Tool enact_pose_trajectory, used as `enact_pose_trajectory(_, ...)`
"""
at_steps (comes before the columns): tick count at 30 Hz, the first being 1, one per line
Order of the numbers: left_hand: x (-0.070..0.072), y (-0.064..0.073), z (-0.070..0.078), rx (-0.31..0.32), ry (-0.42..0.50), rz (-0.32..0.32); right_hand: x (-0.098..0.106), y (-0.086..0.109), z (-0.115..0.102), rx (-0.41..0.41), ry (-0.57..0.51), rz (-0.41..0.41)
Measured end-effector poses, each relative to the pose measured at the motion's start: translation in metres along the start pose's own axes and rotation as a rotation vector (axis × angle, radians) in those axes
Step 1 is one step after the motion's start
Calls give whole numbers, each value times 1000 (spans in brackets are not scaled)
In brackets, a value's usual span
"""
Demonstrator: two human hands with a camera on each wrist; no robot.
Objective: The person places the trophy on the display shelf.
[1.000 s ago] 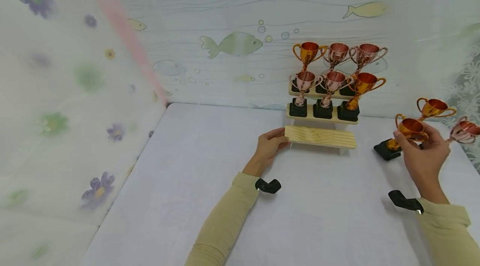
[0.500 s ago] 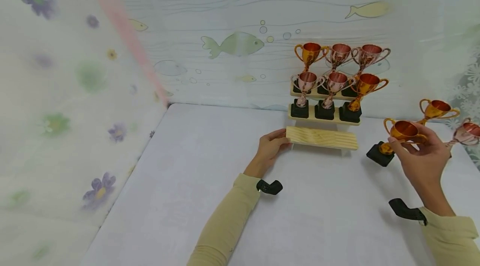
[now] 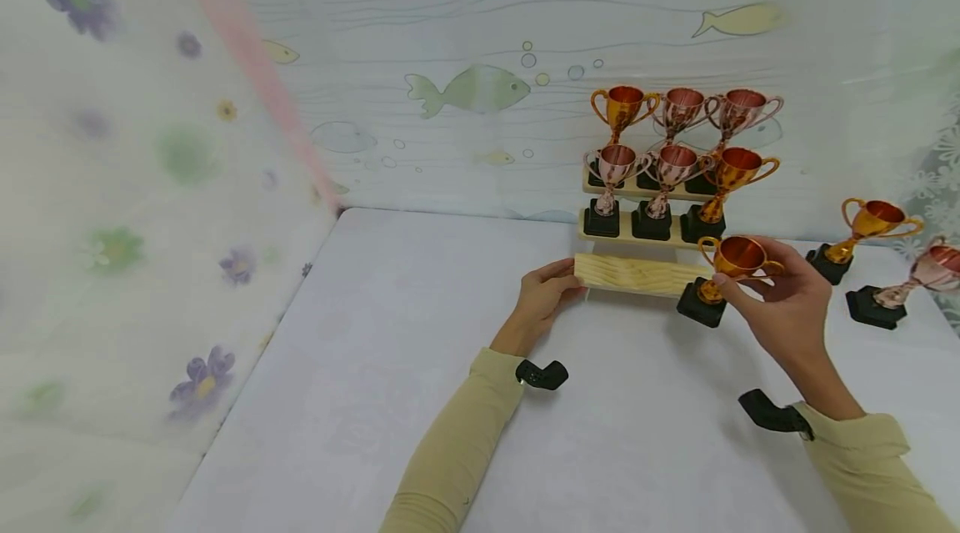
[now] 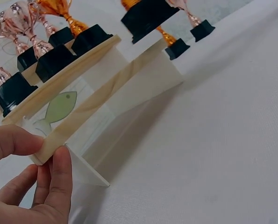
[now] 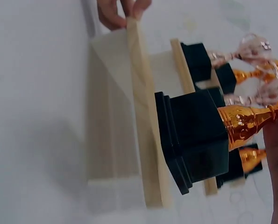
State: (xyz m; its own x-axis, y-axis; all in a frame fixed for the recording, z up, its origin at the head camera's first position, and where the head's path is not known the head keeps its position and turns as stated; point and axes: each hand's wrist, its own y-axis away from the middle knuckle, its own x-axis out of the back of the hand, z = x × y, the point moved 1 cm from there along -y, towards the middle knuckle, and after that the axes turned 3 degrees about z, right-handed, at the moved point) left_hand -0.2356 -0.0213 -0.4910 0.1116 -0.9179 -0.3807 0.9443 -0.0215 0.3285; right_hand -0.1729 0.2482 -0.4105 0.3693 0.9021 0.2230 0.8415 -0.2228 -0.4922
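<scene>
My right hand (image 3: 787,312) grips a gold trophy cup (image 3: 738,258) by its bowl. The trophy's black base (image 5: 192,137) tilts and overlaps the right end of the lowest wooden step (image 3: 637,274) in the head view; in the right wrist view it is close beside that board. My left hand (image 3: 542,299) pinches the left end of the same step, thumb above and fingers below, as the left wrist view shows. On the middle step (image 3: 654,245) stand two pink trophies and a gold trophy (image 3: 738,174). A gold trophy (image 3: 624,112) and two pink ones fill the top step.
Right of the stand, a gold trophy (image 3: 873,220) and a pink trophy (image 3: 937,266) stand on the white table (image 3: 420,291). Behind the stand rises a wall sheet (image 3: 480,91) printed with fish. A flowered sheet (image 3: 112,249) hangs at the left.
My right hand has carried the gold trophy leftward, from beside the other loose trophies to the lowest step's right end. The left hand keeps its hold on the step.
</scene>
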Motion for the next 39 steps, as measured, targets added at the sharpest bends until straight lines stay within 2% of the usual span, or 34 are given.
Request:
enact_pose_trajectory(5,1,0,0,2,-2,-2,-24,-3,-4,12,-66,-61)
enact_pose_trajectory(12,1,0,-1,0,12,-1,-50,-13,-4,0,-254,-141)
enact_pose_trajectory(17,1,0,-1,1,11,2,-67,-22,0,6,-334,-179)
enact_pose_trajectory(26,0,1,0,19,21,12,-92,-31,3,-13,-325,-217)
enact_pose_trajectory(32,0,1,1,28,24,12,-103,-35,3,-7,-264,-258)
enact_pose_trajectory(39,0,0,-1,32,32,15,-111,-40,3,-6,-247,-298)
